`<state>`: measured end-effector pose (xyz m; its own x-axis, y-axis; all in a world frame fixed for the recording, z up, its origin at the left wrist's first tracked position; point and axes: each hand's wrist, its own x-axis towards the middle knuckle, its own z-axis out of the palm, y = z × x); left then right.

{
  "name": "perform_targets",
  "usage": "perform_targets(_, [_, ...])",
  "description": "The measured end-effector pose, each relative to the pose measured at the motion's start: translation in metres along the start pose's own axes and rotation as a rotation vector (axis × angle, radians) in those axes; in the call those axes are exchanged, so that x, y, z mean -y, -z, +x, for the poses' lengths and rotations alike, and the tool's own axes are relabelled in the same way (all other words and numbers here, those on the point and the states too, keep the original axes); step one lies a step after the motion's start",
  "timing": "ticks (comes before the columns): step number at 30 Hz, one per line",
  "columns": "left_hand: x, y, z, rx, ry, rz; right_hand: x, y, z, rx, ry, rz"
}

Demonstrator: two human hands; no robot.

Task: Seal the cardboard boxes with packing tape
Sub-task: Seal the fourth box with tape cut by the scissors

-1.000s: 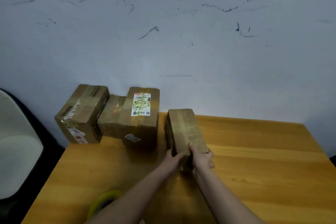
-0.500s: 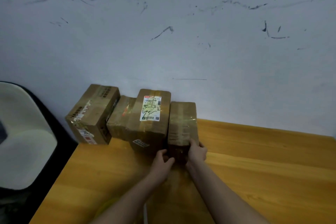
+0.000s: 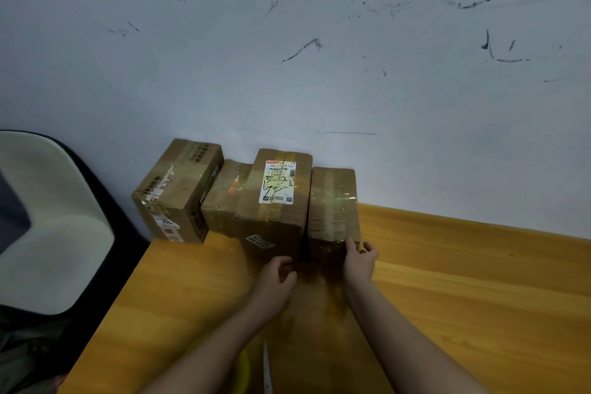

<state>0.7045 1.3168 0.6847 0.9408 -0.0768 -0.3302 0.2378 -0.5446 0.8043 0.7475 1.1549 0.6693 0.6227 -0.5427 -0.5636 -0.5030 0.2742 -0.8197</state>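
Against the scuffed wall (image 3: pixel 319 89), at the back left of the wooden table (image 3: pixel 463 281), four taped cardboard boxes stand in a row, from the leftmost box (image 3: pixel 179 189) past the labelled box (image 3: pixel 275 201). The left hand (image 3: pixel 275 278), fingers loosely curled, holds nothing just before that labelled box. The right hand (image 3: pixel 359 261) grips the near end of the rightmost box (image 3: pixel 332 201).

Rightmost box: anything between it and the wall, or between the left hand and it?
Nothing visible. The rightmost box reaches back to the wall, right hand on its near end; the left hand hovers beside it.
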Motion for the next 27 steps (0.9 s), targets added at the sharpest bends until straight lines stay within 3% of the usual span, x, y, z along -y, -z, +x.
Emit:
perform_targets(4, [0.025, 0.019, -0.016, -0.034, -0.126, 0.343, -0.038, 0.015, -0.029, -0.007, 0.140, -0.223])
perform_targets(6, [0.044, 0.025, -0.029, -0.012, -0.179, 0.521, -0.067, 0.020, -0.051, 0.228, 0.090, -0.483])
perform_targets(9, [0.080, 0.030, -0.060, 0.042, -0.191, 0.695, -0.109, 0.023, -0.085, 0.571, 0.083, -1.061])
perform_targets(11, [0.103, 0.037, -0.080, 0.086, -0.194, 0.783, -0.137, 0.019, -0.105, 0.595, 0.155, -1.321])
perform_targets(15, [0.140, 0.048, -0.108, 0.249, -0.170, 0.925, -0.177, 0.022, -0.148, 0.484, 0.381, -1.565])
perform_targets(19, [0.163, 0.053, -0.124, 0.369, -0.185, 1.114, -0.192, 0.028, -0.167, 0.436, 0.486, -1.678])
perform_targets(24, [0.166, 0.050, -0.123, 0.369, -0.332, 1.204, -0.196, 0.032, -0.171, 0.314, 0.451, -1.420])
perform_targets(27, [0.160, 0.049, -0.119, 0.386, -0.351, 1.206, -0.190, 0.040, -0.165, 0.349, 0.378, -1.368])
